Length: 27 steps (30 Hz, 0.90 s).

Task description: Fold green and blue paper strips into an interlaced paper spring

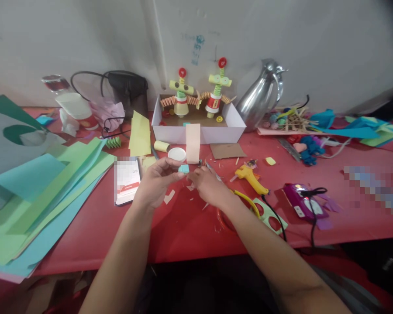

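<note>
Both forearms reached forward over the red worktop [183, 235]; left hand [155, 183] fingers pinched a teal paper piece [184, 168], right hand [208, 185] curled loosely beside it.

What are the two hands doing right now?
Left hand: closed, pinching a small teal paper piece at its fingertips.
Right hand: beside the piece; its grip cannot be told.

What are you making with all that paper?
A person sits at a red table doing paper crafts. The left hand pinches a small turquoise paper square, and the right hand touches it. Beyond them, a white cardboard box holds two little paper figures. A yellow glue gun lies nearby.
</note>
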Tool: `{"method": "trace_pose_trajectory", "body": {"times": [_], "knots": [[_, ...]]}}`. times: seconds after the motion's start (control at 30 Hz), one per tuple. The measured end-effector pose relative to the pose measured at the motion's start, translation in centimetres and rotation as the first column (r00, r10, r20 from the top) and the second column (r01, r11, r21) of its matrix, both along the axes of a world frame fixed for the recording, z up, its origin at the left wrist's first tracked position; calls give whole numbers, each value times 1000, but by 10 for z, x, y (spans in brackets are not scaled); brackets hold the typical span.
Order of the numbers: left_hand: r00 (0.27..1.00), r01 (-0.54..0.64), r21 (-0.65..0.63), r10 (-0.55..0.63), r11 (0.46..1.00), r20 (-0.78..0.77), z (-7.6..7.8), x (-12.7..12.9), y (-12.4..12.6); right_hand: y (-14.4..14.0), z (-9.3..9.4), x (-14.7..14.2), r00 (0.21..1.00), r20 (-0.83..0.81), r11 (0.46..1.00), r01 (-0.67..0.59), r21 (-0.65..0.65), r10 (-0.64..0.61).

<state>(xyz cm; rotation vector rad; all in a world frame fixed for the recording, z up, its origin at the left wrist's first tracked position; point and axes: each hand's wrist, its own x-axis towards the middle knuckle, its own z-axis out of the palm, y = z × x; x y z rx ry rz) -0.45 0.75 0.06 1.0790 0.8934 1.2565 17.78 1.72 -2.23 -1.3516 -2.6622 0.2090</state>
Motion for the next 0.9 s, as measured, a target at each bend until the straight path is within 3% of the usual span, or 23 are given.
{"method": "trace_pose_trajectory", "body": {"times": [0.3,0.63,0.8,0.9], "knots": [[999,26,4,-26,1000,22,1,-5,1,-5,6,-1,998,-65,999,-14,-33,12],[995,50,-8,-49,999,85,1,-8,2,-3,1,-3,992,-124,983,11,-183,-35],[997,37,-15,-36,999,62,2,-7,1,-5,-1,3,961,-270,985,9,-171,-56],[999,14,-29,-13,999,46,3,-6,0,-3,6,7,864,-480,982,75,-175,-152]]}}
